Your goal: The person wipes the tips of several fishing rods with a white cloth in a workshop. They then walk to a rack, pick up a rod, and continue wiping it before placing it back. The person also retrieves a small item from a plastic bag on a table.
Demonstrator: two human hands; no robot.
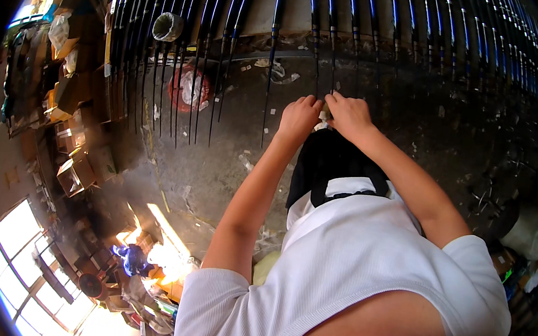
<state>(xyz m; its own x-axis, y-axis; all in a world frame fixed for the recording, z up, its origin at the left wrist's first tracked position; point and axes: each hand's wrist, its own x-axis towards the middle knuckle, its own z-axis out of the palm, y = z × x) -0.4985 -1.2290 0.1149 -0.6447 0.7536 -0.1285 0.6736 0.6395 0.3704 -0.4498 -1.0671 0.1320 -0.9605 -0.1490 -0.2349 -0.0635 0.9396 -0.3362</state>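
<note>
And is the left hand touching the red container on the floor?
Apart. The head view plainly shows floor between the left hand and the red container.

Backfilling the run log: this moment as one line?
left hand: beside right hand; grip: unclear; dark rods: row ahead, tips near hands

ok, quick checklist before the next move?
1. Both hands in view: ok, left hand and right hand close together.
2. Grip on the dark blue rods: cannot tell; hands are at the thin lower ends, contact too small to see.
3. Pale bit between the hands: cannot tell if held.
4. Red basket apart from the hands: ok, off to their left.
5. Floor free of litter: not ok, white scraps lie about.
</note>
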